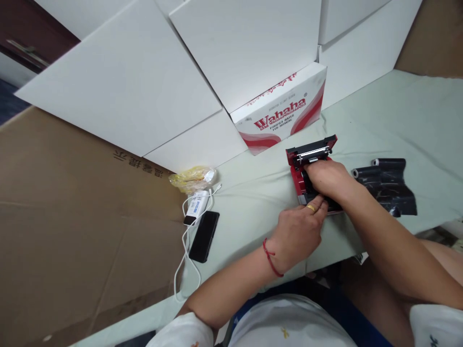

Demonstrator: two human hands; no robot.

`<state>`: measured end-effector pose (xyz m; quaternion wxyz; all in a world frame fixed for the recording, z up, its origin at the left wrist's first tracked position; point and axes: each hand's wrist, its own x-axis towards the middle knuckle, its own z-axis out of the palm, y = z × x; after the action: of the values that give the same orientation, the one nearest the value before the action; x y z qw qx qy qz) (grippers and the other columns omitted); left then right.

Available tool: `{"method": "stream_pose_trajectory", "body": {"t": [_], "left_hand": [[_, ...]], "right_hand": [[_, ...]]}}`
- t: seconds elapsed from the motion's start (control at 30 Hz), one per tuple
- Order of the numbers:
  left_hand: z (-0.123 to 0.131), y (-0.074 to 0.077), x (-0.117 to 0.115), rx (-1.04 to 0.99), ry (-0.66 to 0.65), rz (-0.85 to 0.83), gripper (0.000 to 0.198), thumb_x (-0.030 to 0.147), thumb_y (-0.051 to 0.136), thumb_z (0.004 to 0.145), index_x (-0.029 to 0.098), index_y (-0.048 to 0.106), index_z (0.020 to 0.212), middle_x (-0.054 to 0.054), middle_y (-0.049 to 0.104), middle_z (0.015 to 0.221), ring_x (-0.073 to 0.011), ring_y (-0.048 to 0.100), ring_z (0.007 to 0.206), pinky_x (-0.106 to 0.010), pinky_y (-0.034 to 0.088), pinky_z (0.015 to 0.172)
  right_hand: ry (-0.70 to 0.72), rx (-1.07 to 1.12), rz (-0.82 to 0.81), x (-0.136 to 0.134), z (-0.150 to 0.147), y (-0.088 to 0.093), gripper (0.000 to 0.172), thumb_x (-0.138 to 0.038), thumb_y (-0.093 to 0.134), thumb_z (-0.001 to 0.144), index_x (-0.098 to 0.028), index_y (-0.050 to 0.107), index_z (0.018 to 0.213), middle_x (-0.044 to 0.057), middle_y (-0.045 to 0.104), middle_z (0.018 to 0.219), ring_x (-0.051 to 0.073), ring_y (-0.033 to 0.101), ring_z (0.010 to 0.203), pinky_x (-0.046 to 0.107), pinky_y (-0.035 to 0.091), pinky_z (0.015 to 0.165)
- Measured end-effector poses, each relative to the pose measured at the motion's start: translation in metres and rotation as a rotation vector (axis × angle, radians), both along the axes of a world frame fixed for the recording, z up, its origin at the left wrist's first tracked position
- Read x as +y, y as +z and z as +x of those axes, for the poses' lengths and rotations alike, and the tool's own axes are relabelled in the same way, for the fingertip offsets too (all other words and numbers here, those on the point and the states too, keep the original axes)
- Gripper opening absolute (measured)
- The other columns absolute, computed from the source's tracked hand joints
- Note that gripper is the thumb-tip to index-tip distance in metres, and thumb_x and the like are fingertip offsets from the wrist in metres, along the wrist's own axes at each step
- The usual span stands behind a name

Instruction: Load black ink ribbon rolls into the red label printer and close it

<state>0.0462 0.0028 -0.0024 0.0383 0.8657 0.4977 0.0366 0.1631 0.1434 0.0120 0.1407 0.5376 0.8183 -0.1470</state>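
A red and black printer housing [310, 150] lies on the pale green cloth, with a metal bar showing across its open far end. My right hand [325, 180] is pushed in over the housing, its fingers down inside it. My left hand [298, 233], with a ring and a red thread at the wrist, presses its fingertips on the housing's near edge. Part of the housing's inside is hidden under my right hand. Two black ribbon rolls [383, 166] with a crumpled black film [394, 197] lie just to the right of my right hand.
A white and red Wahaha carton [278, 108] stands beyond the housing against white foam panels [115, 82]. A black phone [204, 236], a white charger with cable [195, 206] and a yellow plastic bag [193, 178] lie to the left. Brown cardboard [90, 231] fills the left side.
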Motion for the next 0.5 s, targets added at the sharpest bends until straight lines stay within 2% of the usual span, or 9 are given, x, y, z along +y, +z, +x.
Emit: {"method": "stream_pose_trajectory", "body": {"t": [0.13, 0.23, 0.3, 0.33, 0.37, 0.43, 0.5], "left_hand": [[0.008, 0.004, -0.005, 0.069, 0.040, 0.003, 0.061, 0.012, 0.055, 0.094, 0.019, 0.053, 0.154, -0.013, 0.055, 0.161, -0.0161, 0.075, 0.093, -0.026, 0.058, 0.062], [0.009, 0.005, -0.007, 0.101, 0.050, 0.009, 0.061, 0.012, 0.051, 0.096, 0.021, 0.051, 0.157, -0.012, 0.053, 0.163, -0.0154, 0.075, 0.094, -0.024, 0.058, 0.062], [0.007, 0.004, -0.008, 0.095, 0.039, 0.010, 0.061, 0.010, 0.050, 0.096, 0.021, 0.052, 0.156, -0.010, 0.052, 0.164, -0.0153, 0.074, 0.100, -0.024, 0.059, 0.066], [0.005, 0.002, -0.008, 0.088, 0.029, 0.014, 0.061, 0.009, 0.049, 0.096, 0.021, 0.052, 0.156, -0.009, 0.052, 0.164, -0.0153, 0.074, 0.104, -0.024, 0.060, 0.069], [0.004, 0.001, -0.008, 0.081, 0.018, 0.020, 0.061, 0.008, 0.049, 0.096, 0.020, 0.053, 0.155, -0.009, 0.052, 0.164, -0.0152, 0.073, 0.107, -0.024, 0.061, 0.072], [0.003, -0.002, -0.008, 0.075, 0.005, 0.027, 0.062, 0.006, 0.049, 0.094, 0.019, 0.053, 0.155, -0.008, 0.051, 0.165, -0.0151, 0.072, 0.111, -0.024, 0.061, 0.077], [0.003, -0.002, -0.009, 0.078, 0.010, 0.018, 0.064, 0.006, 0.049, 0.093, 0.018, 0.052, 0.156, -0.008, 0.050, 0.165, -0.0150, 0.073, 0.110, -0.024, 0.062, 0.078]], "right_hand": [[0.024, 0.007, -0.002, -0.001, 0.003, 0.002, 0.042, -0.013, 0.045, 0.095, -0.013, 0.070, 0.128, 0.022, 0.074, 0.122, 0.033, 0.071, 0.110, 0.038, 0.051, 0.082], [0.122, 0.071, 0.024, -0.012, 0.017, 0.015, 0.038, -0.023, 0.049, 0.097, -0.020, 0.071, 0.128, 0.015, 0.077, 0.119, 0.030, 0.072, 0.104, 0.037, 0.051, 0.081], [0.139, 0.140, 0.121, -0.021, 0.032, 0.028, 0.036, -0.031, 0.047, 0.100, -0.025, 0.075, 0.123, 0.011, 0.079, 0.111, 0.029, 0.073, 0.096, 0.038, 0.052, 0.079], [0.104, 0.185, 0.216, -0.025, 0.039, 0.034, 0.038, -0.034, 0.044, 0.102, -0.026, 0.076, 0.121, 0.010, 0.079, 0.108, 0.030, 0.073, 0.095, 0.040, 0.053, 0.079], [0.050, 0.238, 0.331, -0.027, 0.046, 0.039, 0.041, -0.037, 0.041, 0.103, -0.026, 0.076, 0.123, 0.010, 0.080, 0.109, 0.031, 0.073, 0.097, 0.042, 0.054, 0.080], [-0.013, 0.370, 0.542, -0.023, 0.057, 0.039, 0.047, -0.039, 0.037, 0.106, -0.022, 0.070, 0.135, 0.013, 0.076, 0.126, 0.035, 0.069, 0.118, 0.048, 0.054, 0.093], [0.059, 0.489, 0.637, -0.012, 0.062, 0.029, 0.053, -0.040, 0.038, 0.106, -0.016, 0.060, 0.148, 0.016, 0.065, 0.147, 0.036, 0.052, 0.143, 0.054, 0.045, 0.113]]}}
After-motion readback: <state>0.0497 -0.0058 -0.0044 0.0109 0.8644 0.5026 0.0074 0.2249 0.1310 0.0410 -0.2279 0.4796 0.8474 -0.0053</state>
